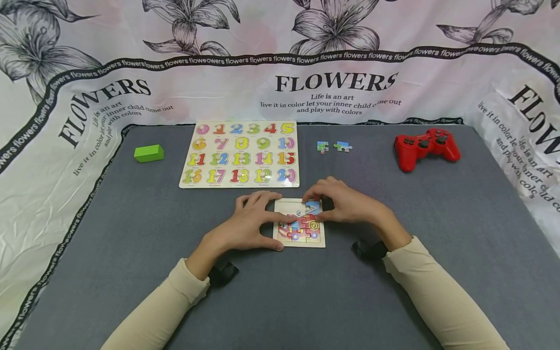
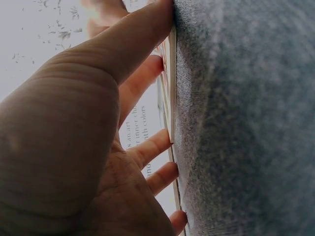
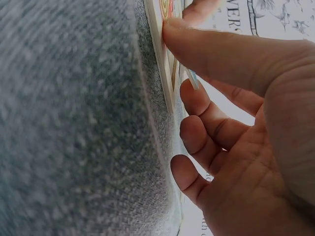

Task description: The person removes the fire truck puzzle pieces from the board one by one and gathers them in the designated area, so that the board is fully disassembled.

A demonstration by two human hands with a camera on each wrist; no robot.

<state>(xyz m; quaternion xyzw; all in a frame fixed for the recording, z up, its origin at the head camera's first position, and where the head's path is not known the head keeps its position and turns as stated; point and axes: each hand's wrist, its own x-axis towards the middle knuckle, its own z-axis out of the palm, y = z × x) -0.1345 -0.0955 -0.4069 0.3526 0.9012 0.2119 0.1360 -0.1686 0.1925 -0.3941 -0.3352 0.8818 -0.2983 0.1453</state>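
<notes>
Sleeves (image 1: pixel 442 291): beige, nearest you.
Left hand (image 1: pixel 248 221): spread, gripping nothing, touching your puzzle board (image 1: pixel 287 205).
Right hand (image 1: pixel 345 201): partly curled, seemingly pinching a blue piece (image 1: pixel 312 208).

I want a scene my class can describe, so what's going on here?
A person is working on a small wooden puzzle. The left hand steadies it, index finger on its face and thumb at the near left corner. The right hand seems to hold a blue piece at the far right part. The far left part is unfilled, and two loose pieces lie beyond the puzzle. A number board, green block and red controller lie untouched.
</notes>
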